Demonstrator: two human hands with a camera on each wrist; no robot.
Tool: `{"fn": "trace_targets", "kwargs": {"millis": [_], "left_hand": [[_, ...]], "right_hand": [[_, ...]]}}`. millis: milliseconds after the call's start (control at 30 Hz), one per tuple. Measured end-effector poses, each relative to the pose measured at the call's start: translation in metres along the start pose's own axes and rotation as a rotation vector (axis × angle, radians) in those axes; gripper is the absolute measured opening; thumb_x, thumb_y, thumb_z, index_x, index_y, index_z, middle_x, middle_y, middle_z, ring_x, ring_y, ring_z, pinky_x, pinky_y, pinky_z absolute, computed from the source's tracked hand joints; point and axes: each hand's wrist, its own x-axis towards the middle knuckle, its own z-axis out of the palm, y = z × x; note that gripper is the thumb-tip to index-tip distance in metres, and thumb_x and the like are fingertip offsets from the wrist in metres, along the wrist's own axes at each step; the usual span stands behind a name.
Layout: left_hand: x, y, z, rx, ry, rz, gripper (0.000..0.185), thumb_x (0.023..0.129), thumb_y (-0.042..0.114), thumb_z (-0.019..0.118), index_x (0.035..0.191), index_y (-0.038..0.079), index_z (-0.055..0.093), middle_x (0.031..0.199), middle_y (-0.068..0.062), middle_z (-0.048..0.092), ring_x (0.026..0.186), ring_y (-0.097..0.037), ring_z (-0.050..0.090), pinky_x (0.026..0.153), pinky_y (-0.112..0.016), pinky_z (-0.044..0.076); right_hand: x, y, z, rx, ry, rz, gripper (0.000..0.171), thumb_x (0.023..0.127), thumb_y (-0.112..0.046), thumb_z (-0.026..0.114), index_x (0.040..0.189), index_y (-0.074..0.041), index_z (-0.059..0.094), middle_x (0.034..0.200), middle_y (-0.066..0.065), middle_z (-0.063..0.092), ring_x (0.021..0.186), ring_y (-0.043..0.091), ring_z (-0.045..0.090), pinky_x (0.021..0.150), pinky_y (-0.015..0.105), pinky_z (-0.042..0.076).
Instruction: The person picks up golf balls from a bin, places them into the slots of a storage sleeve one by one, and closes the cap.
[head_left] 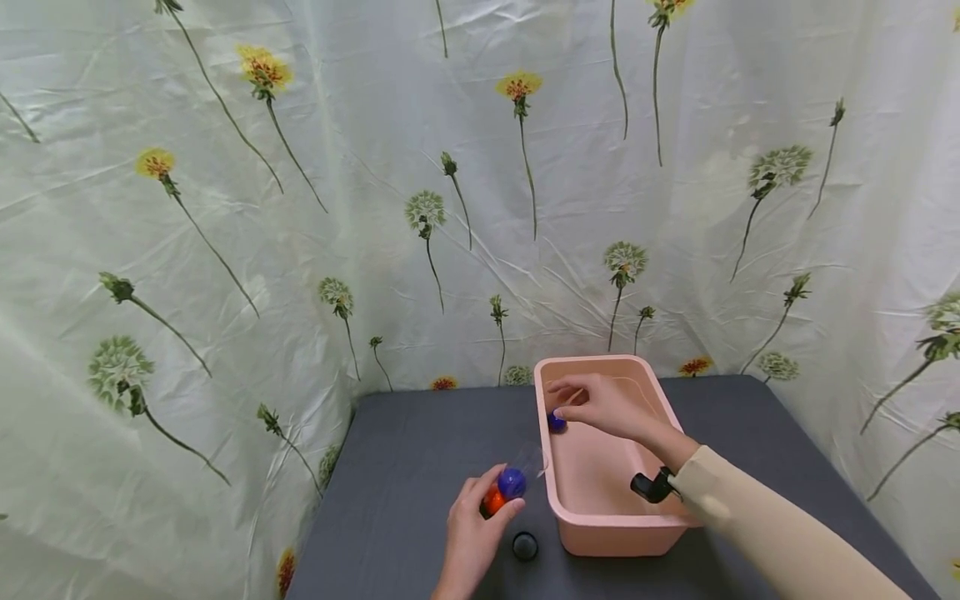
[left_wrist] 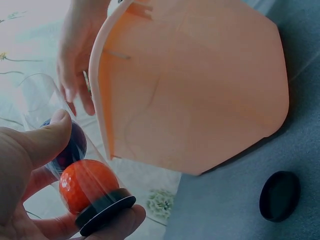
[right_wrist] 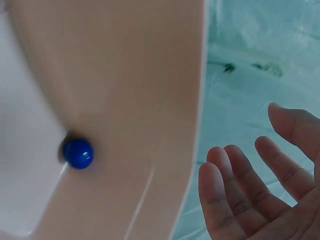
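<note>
a dandelion-print sheet [head_left: 225, 208] hangs behind a dark grey table [head_left: 420, 450]. on the table stands a pink tub [head_left: 600, 533] with a blue ball [head_left: 556, 422] lying inside. the right hand [head_left: 600, 408] hovers over it, fingers loosely spread, holding nothing. the left hand [head_left: 472, 533] grips a clear tube [left_wrist: 75, 165], fingers wrapped round it, holding an orange ball [left_wrist: 87, 185] and a dark blue ball [left_wrist: 72, 147]. a black cap [head_left: 525, 546] lies beside the tub.

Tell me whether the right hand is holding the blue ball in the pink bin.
No, the right hand shows open, empty fingers, while the blue ball lies apart from it inside the pink bin.
</note>
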Motion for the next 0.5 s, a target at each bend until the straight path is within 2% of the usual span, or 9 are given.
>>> {"fn": "trace_targets", "kwargs": {"millis": [200,367,500], "left_hand": [[0.001,-0.003,-0.001,-0.002,0.006,0.005,0.054,0.08,0.048,0.082,0.128,0.029,0.068,0.1,0.006,0.06,0.09,-0.015,0.058,0.084,-0.042,0.055],[0.002,-0.004,-0.002,-0.013,0.024,0.037,0.052,0.082,0.044,0.082,0.128,0.025,0.069,0.1,0.006,0.061,0.09,-0.014,0.059,0.083,-0.04,0.054],[0.001,-0.006,-0.002,-0.028,0.031,0.05,0.049,0.083,0.042,0.081,0.127,0.024,0.069,0.102,0.005,0.062,0.091,-0.015,0.06,0.082,-0.041,0.055]], "right_hand": [[0.02,0.023,-0.002,-0.025,0.001,0.044,0.04,0.095,-0.016,0.072,0.133,-0.006,0.064,0.111,0.011,0.069,0.097,0.027,0.066,0.077,0.037,0.055],[0.037,0.046,0.003,-0.072,0.004,0.056,0.036,0.093,-0.012,0.074,0.127,-0.003,0.068,0.102,0.007,0.071,0.092,0.026,0.066,0.074,0.036,0.055],[0.047,0.069,0.013,-0.077,-0.037,0.078,0.034,0.092,-0.007,0.072,0.124,0.0,0.068,0.103,0.01,0.072,0.087,0.021,0.067,0.072,0.034,0.055]]}}
